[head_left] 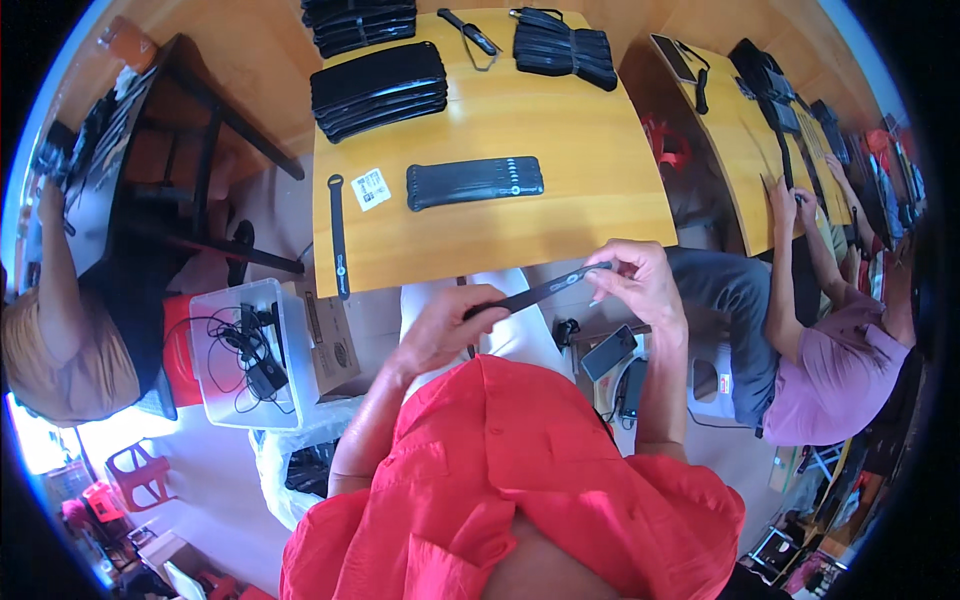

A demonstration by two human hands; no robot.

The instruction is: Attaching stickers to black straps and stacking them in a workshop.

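A black strap with a pale printed mark is stretched between my hands, just off the table's near edge. My left hand grips its lower left end, and my right hand pinches the upper right end between thumb and fingers. Beyond them on the yellow table lies a flat pack of black straps with slotted ends along one side. A single loose strap with a slotted head lies lengthwise at the left, its end over the near edge. Beside it is a white printed label.
A stack of black packs and a banded black bundle sit at the back. A clear bin of cables stands at lower left. Co-workers sit left and right, the latter at another yellow table.
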